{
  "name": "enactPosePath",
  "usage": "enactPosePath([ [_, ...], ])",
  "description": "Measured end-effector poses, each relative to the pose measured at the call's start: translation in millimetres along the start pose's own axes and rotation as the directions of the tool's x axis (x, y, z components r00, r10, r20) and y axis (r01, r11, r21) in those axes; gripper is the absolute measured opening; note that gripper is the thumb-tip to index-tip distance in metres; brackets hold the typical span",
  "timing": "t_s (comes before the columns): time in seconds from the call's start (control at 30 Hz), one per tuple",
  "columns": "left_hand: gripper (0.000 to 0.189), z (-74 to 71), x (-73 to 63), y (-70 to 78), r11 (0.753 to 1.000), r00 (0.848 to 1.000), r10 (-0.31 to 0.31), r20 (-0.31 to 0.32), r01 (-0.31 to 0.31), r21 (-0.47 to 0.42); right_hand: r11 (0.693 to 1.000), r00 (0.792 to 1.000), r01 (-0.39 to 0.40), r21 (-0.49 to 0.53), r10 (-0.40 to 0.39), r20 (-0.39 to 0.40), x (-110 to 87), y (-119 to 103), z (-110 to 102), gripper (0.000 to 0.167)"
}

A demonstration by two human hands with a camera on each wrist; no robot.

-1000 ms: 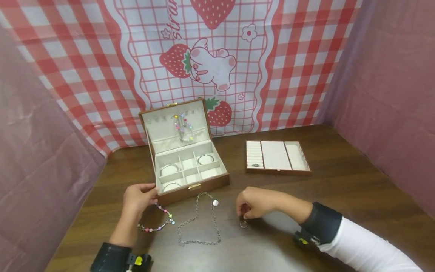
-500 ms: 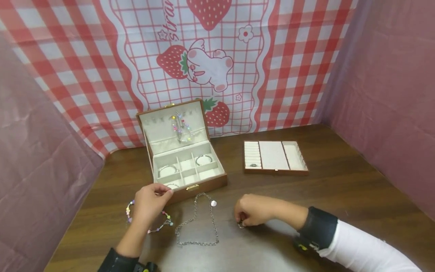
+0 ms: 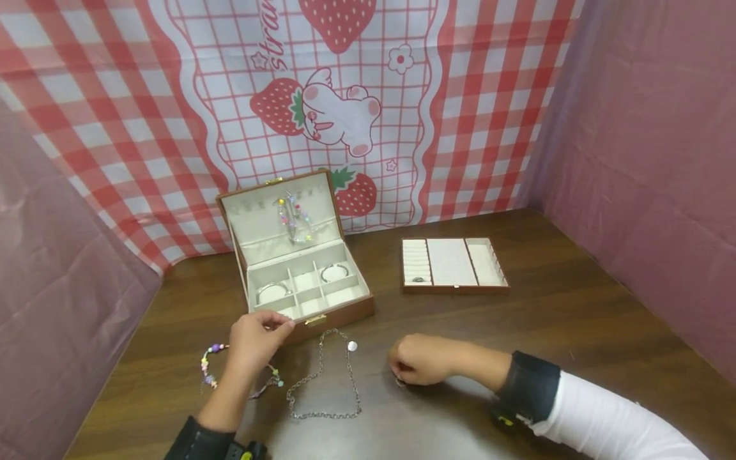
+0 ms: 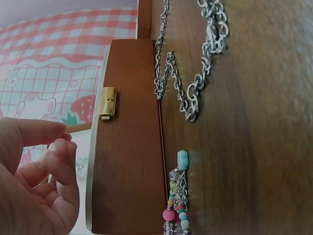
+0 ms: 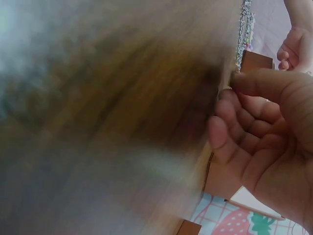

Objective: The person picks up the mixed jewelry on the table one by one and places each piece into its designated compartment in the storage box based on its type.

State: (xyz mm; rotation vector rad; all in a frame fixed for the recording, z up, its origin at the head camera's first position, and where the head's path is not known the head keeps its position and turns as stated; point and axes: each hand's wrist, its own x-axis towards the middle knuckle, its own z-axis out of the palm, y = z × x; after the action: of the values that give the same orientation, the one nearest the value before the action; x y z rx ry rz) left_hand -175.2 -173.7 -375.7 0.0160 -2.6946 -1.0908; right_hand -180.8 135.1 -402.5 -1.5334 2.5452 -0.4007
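My left hand point(image 3: 259, 342) hovers by the front left of the open jewelry box point(image 3: 345, 313), its fingers loosely curled and thumb and index tips close together. Nothing shows between them in the left wrist view, where the box's brown front point(image 4: 127, 161) lies beside the hand point(image 4: 44, 171). A beaded bracelet point(image 3: 205, 367) lies partly behind the left forearm. Farther right, my right hand point(image 3: 422, 360) pinches a small ring point(image 3: 400, 383) low at the tabletop; the fingers cover most of it. Between the hands lies a silver chain necklace point(image 3: 328, 416) with a white pendant point(image 3: 352, 345).
Silver bracelets point(image 3: 335, 273) sit in the box's compartments, and colourful beaded jewelry point(image 3: 293, 220) hangs inside its raised lid. At the back right stands a shallow tray point(image 3: 454, 290) with one ring point(image 3: 418, 279) in its slotted section. A checked cloth point(image 3: 483, 128) rises behind the table.
My left hand has moved right from the box's left corner along its front. The right hand has closed over the ring on the table. The head view has shifted slightly.
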Motion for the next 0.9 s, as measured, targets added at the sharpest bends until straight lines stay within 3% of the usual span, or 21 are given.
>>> enactPosePath([
  [0.1,0.011,1.5,0.1,0.2,1.0,0.999,-0.015,0.032,0.016,-0.025,0.999,0.994,-0.022,0.048,0.028,-0.11,-0.6,2,0,0.017],
  [0.2,0.011,5.1,-0.2,3.6,0.995,0.997,-0.033,0.072,0.04,-0.089,0.979,0.971,-0.06,0.196,0.102,-0.215,-2.9,4,-2,0.015],
  [0.4,0.01,16.5,0.3,16.3,0.974,0.993,-0.028,0.117,0.053,-0.218,0.853,0.913,-0.094,0.513,0.279,-0.298,-9.8,6,-16,0.01],
  [0.53,0.009,26.4,1.6,26.8,0.962,0.988,-0.006,0.153,0.047,-0.268,0.818,0.872,-0.121,0.562,0.358,-0.334,-14.9,9,-23,0.005],
  [0.77,0.006,47.3,7.0,46.0,0.958,0.974,0.07,0.214,-0.005,-0.288,0.835,0.818,-0.105,0.54,0.381,-0.431,-23.5,16,-31,0.005],
  [0.9,0.006,61.1,11.0,56.0,0.948,0.962,0.097,0.257,-0.011,-0.317,0.811,0.792,-0.114,0.573,0.423,-0.441,-29.0,22,-34,0.005],
])
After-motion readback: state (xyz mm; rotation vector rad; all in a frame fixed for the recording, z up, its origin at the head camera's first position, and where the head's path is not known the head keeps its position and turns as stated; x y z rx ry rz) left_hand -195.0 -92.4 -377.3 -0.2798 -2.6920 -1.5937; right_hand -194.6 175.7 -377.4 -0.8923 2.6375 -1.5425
